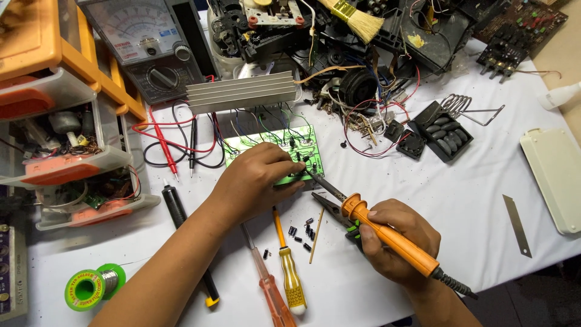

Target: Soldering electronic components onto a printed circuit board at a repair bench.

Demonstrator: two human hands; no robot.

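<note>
Soldering is in hand: the left hand (257, 181) pins the green circuit board (272, 151), its fingers pressed on it, below the finned heatsink (241, 91) (grey). The right hand (396, 242) grips the soldering iron (387, 233), tip touching the board; steadiness matters next.

Orange soldering iron (390, 238), green circuit board (275, 154), yellow-handled screwdriver (290, 275), white table cover (472, 194).

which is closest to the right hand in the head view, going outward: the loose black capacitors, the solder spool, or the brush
1. Loose black capacitors: on the white cloth just left of the right hand, which holds the orange soldering iron.
2. Solder spool: far left, near the front edge.
3. Brush: at the top, on the pile of parts.
</note>
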